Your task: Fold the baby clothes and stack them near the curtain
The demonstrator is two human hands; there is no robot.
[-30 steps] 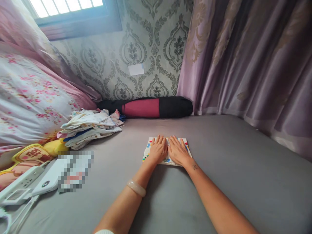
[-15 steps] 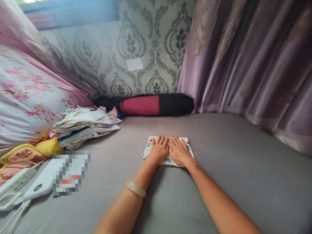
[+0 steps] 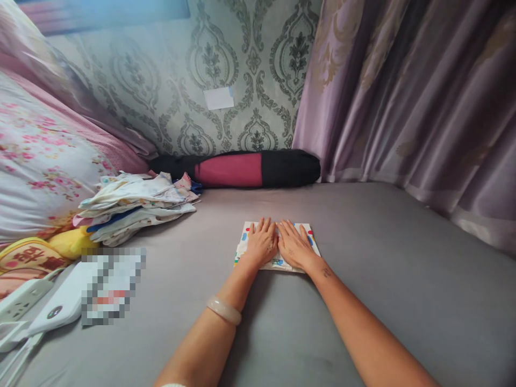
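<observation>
A folded white cloth garment (image 3: pixel 279 263) with coloured spots lies flat on the grey bed sheet (image 3: pixel 363 236). My left hand (image 3: pixel 262 244) presses on its left half, palm down with the fingers stretched out. On the right half rests my right hand (image 3: pixel 294 244), also flat, its fingers spread a little. The two hands touch or nearly touch at the thumbs, and they hide most of the garment's middle. What kind of garment it is cannot be made out.
Left of the hands sits a pile of folded clothes (image 3: pixel 137 204). Nearer are a yellow plush item (image 3: pixel 72 243), a white power bank (image 3: pixel 60 303), a power strip (image 3: pixel 24 298) and cables. A black and red roll (image 3: pixel 229 170) lies along the wall; a purple curtain (image 3: pixel 363 107) hangs at right.
The view has shifted slightly, so the surroundings sit a little higher and further left. Both hands stay flat on the folded garment, with hardly any movement.
</observation>
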